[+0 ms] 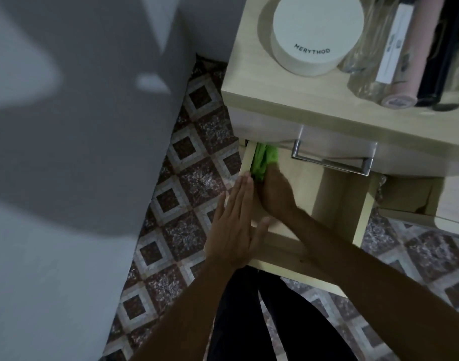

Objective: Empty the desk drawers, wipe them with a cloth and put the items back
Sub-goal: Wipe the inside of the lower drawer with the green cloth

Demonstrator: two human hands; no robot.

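A light wooden drawer (358, 225) is pulled out from the desk, below a closed upper drawer with a metal handle (332, 162). Inside it, at the back left corner, lies a green cloth (264, 160). My right hand (275, 196) presses on the cloth inside the drawer, against its left wall. My left hand (236, 225) lies flat with fingers together against the outside of the drawer's left wall, thumb hooked over the rim. No other items show in the drawer.
On the desk top (275, 97) stand a round white box (317, 35) marked MERYTHOD, clear bottles (366, 61), a pink tube (408, 61) and a black one. A grey wall is left. Patterned floor tiles (186, 183) lie below. A second drawer (405, 201) sits right.
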